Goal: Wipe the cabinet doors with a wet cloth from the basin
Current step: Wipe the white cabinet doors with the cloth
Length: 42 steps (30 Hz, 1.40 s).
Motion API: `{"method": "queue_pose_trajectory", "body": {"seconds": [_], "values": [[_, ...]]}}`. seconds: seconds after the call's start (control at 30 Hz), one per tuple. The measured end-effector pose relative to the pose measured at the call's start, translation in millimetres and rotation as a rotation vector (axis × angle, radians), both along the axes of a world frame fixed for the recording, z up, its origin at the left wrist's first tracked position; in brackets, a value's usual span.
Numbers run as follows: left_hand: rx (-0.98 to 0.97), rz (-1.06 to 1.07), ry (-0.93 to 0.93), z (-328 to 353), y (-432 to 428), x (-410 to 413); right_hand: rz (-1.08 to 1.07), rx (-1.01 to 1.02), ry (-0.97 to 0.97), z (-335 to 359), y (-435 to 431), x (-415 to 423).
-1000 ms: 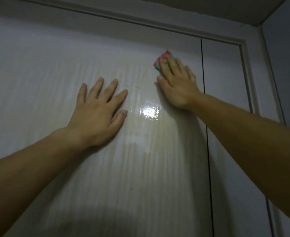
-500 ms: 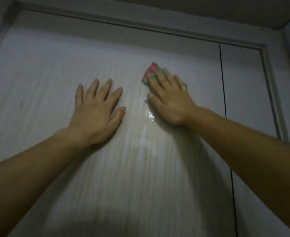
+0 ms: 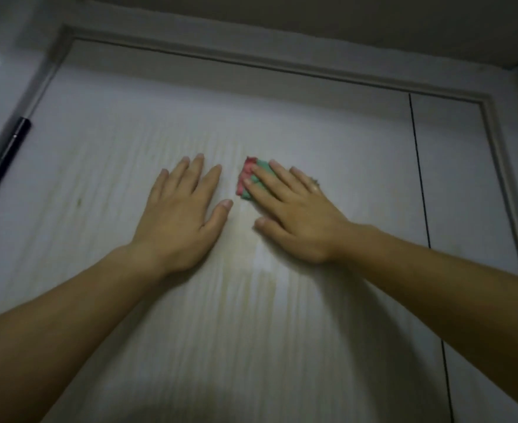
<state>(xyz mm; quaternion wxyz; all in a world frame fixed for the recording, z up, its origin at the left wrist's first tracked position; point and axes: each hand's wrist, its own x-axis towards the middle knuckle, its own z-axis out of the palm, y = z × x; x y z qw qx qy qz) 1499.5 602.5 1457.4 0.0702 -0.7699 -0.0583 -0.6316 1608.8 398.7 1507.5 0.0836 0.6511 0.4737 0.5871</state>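
Whitish cabinet door [image 3: 282,331] showed streaks nearest. Left grip [image 3: 180,215] lay flat, fingers straight, holding nothing. Right grip [image 3: 294,215], also flat, pressed the pink-green cloth [image 3: 251,181], which had slid leftward from the door seam [image 3: 419,178]; wiping stroke apparently midway.

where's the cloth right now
In the head view, the cloth sits near mid-frame on the wide cabinet door, pinned under the right hand, just right of the left hand.

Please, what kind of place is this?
Probably a room indoors, at a built-in cabinet: a wide pale door and a narrow door sit in one frame, a black hinge at the left, the ceiling close above.
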Motion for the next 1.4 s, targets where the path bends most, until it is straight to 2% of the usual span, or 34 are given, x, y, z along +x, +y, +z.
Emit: {"method": "queue_pose_trajectory", "body": {"seconds": [0.07, 0.2, 0.3, 0.4, 0.47, 0.6, 0.7, 0.8, 0.87, 0.97, 1.03, 1.17, 1.23, 1.3, 1.4], "values": [[-0.065, 0.058, -0.018, -9.8, 15.8, -8.5, -0.011, 0.035, 0.022, 23.2, 4.0, -1.5], [-0.1, 0.108, 0.028, -24.3, 42.5, -20.5, 0.013, 0.255, 0.179, 66.8, 38.3, -16.6], [-0.049, 0.13, 0.029, -24.0, 49.8, -23.9, 0.031, 0.141, 0.074, 27.7, 67.1, -31.1], [-0.045, 0.038, 0.013, -23.0, 55.2, -31.1, 0.033, 0.002, -0.011, 4.8, 67.1, -34.0], [-0.047, -0.008, 0.001, -27.2, 64.6, -37.8, -0.001, 0.021, 0.018, 29.5, 71.3, -38.4], [-0.106, 0.105, -0.004, -45.2, 89.0, -46.2, -0.018, 0.194, 0.134, 63.4, 100.6, -50.9], [-0.167, 0.101, -0.002, -53.1, 106.5, -55.5, 0.027, 0.044, 0.03, 16.8, 128.8, -64.1], [-0.114, 0.089, 0.024, -61.3, 124.3, -66.0, 0.042, -0.144, -0.016, -14.6, 131.4, -68.5], [-0.067, 0.086, 0.046, -65.5, 134.4, -72.4, 0.009, -0.084, -0.024, 8.8, 137.5, -69.6], [-0.043, 0.082, 0.081, -65.4, 139.9, -78.4, -0.015, 0.15, 0.095, 59.5, 153.1, -75.5], [-0.051, 0.066, 0.085, -64.8, 143.6, -81.4, -0.008, 0.2, 0.12, 61.9, 169.4, -83.7], [-0.082, 0.056, 0.04, -78.1, 160.2, -88.9, 0.043, -0.079, -0.031, -7.3, 185.5, -94.2], [-0.096, 0.073, 0.041, -85.5, 173.2, -93.8, 0.046, -0.159, -0.074, -15.1, 184.3, -95.7], [-0.097, 0.071, 0.052, -89.4, 184.5, -98.8, 0.018, -0.083, -0.041, 12.9, 192.5, -99.9], [-0.085, 0.047, 0.064, -91.2, 192.9, -102.0, 0.014, 0.137, 0.088, 64.8, 221.9, -111.2]]}}
